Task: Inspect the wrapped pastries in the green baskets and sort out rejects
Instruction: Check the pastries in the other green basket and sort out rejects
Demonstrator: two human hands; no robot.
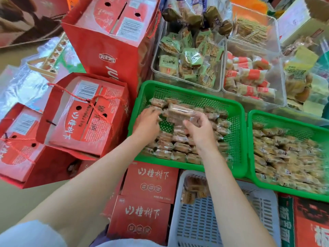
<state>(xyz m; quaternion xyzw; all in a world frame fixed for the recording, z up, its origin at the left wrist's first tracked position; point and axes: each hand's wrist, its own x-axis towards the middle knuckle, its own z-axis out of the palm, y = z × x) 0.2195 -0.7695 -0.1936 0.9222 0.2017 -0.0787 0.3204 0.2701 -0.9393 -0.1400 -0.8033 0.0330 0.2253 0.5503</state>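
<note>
Both hands in the left green basket (pixel 238 139). My left hand (pixel 148 120) and right hand (pixel 199 130) share one clear-wrapped pastry pack (pixel 179 111), lifted just above the pile of wrapped pastries (pixel 170 145). Long axis runs left-right and slightly down toward my right. Left fingers (pixel 154 111) pinch its left end; right fingers (pixel 194 119) curl round the right end. Motion blur, so exact finger spread unclear.

Each hand owns one end; the pack lies ahead of both palms. My guess: turn it over to check the seal, then keep or reject.

Second green basket (pixel 252 157) sits to my right, also full. White basket (pixel 195 220), just toward me, holds a few packs, probably rejects.

Readable: red boxes (pixel 147 184) near me say "桂树下"; the tall red bag (pixel 114 56) has "冠芳" logo. Pack print too blurred.
</note>
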